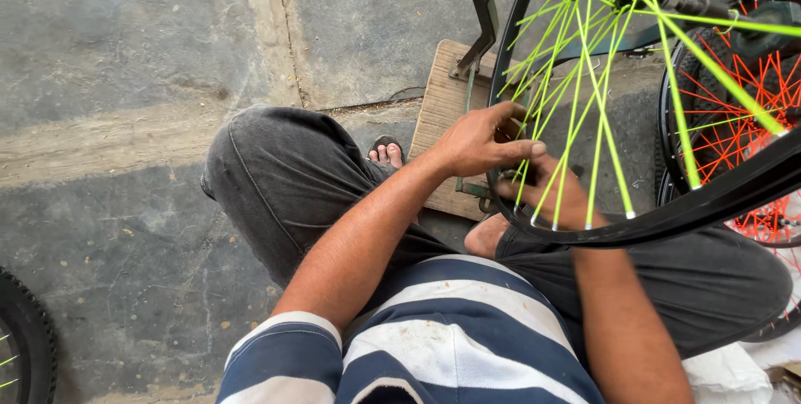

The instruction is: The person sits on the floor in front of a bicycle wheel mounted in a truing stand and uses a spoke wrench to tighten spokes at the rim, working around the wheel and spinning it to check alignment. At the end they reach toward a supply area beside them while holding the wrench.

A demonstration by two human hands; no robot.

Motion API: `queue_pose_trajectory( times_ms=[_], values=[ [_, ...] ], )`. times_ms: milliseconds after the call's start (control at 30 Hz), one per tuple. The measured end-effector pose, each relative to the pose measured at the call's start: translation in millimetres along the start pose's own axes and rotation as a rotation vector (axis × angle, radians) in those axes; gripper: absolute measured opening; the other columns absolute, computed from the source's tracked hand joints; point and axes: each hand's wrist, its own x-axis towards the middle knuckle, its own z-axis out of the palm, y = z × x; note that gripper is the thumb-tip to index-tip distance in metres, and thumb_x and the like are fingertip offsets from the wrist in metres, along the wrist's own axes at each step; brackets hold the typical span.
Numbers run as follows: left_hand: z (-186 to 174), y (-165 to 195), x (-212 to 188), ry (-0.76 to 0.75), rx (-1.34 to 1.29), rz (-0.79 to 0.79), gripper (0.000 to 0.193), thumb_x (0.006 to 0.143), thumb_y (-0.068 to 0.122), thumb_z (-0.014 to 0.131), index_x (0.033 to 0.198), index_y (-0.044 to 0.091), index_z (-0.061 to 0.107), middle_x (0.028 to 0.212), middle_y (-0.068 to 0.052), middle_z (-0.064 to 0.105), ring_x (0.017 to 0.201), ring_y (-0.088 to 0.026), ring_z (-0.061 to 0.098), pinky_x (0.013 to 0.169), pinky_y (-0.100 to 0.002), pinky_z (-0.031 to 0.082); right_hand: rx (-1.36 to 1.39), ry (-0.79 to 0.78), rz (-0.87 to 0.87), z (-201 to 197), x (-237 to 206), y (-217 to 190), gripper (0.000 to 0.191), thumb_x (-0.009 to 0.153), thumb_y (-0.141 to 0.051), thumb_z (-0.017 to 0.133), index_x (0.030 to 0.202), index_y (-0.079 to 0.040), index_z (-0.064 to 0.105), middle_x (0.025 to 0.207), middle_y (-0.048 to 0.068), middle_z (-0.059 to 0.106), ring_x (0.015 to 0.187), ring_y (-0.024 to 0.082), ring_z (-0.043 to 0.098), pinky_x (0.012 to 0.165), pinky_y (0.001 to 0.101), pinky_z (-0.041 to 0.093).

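Note:
A black bicycle rim [667, 219] with bright green spokes [580, 78] stands upright in a dark metal stand [482, 5] over my lap. My left hand [480, 141] rests on the rim's near edge, thumb and fingers pinched at a green spoke near its nipple. My right hand [557, 191] sits behind the spokes just inside the rim, fingers closed around something small that the spokes hide. I sit cross-legged in grey trousers and a blue-and-white striped shirt.
A wooden board [440, 112] under the stand lies on the concrete floor. A second wheel with orange spokes [738, 133] stands at the right behind the green one. Part of a tyre with green spokes [21, 333] shows at the bottom left. White cloth [726, 375] lies bottom right.

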Motion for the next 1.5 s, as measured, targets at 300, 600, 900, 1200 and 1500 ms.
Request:
queue_pose_trajectory(
  times_ms=[300, 600, 900, 1200, 1500],
  values=[
    [10.7, -6.4, -2.9, 0.21, -0.001, 0.062, 0.086, 0.085, 0.057, 0.074, 0.143, -0.003, 0.053, 0.129, -0.024, 0.068, 0.107, -0.032, 0.073, 0.09, -0.041, 0.057, -0.18, 0.16, 0.07, -30.2, -6.7, 1.8, 0.032, 0.093, -0.003, 0.067, 0.125, 0.0, 0.065, 0.105, 0.009, 0.073, 0.092, 0.015, 0.072, 0.079, 0.0305, 0.059],
    [12.8, -8.1, -0.6, 0.028, -0.174, -0.043, 0.099, 0.083, 0.061, 0.071, 0.152, -0.004, 0.04, 0.132, -0.026, 0.067, 0.121, -0.036, 0.07, 0.098, -0.042, 0.057, -0.122, 0.174, 0.127, -10.9, -12.3, -10.0, 0.028, 0.087, -0.006, 0.077, 0.114, 0.002, 0.071, 0.088, 0.008, 0.073, 0.076, 0.016, 0.069, 0.066, 0.0301, 0.056],
    [12.9, -10.6, -3.5, 0.027, -0.201, -0.068, 0.097, 0.084, 0.058, 0.072, 0.152, -0.002, 0.039, 0.134, -0.028, 0.064, 0.125, -0.038, 0.066, 0.099, -0.045, 0.057, 0.144, -0.071, 0.181, -12.4, -7.5, -18.2, 0.031, 0.091, -0.015, 0.07, 0.121, -0.007, 0.072, 0.097, -0.002, 0.075, 0.085, 0.006, 0.069, 0.073, 0.0223, 0.055],
    [11.4, 10.7, -7.3, 0.055, -0.154, -0.08, 0.094, 0.082, 0.061, 0.072, 0.148, -0.001, 0.046, 0.125, -0.025, 0.071, 0.115, -0.034, 0.072, 0.094, -0.042, 0.058, -0.733, 0.495, 0.11, 35.4, -7.1, -35.4, 0.048, 0.081, -0.024, 0.086, 0.122, -0.008, 0.07, 0.083, 0.011, 0.07, 0.071, 0.021, 0.066, 0.069, 0.0365, 0.053],
    [10.4, 60.5, -19.1, 0.105, -0.037, -0.16, 0.101, 0.075, 0.074, 0.065, 0.143, 0.001, 0.052, 0.095, -0.018, 0.075, 0.09, -0.031, 0.077, 0.08, -0.042, 0.059, 0.679, -0.189, 0.055, -17.4, -40.0, -14.7, 0.055, 0.072, -0.015, 0.087, 0.122, -0.001, 0.069, 0.114, 0.018, 0.075, 0.101, 0.025, 0.074, 0.084, 0.0349, 0.06]
  ],
)
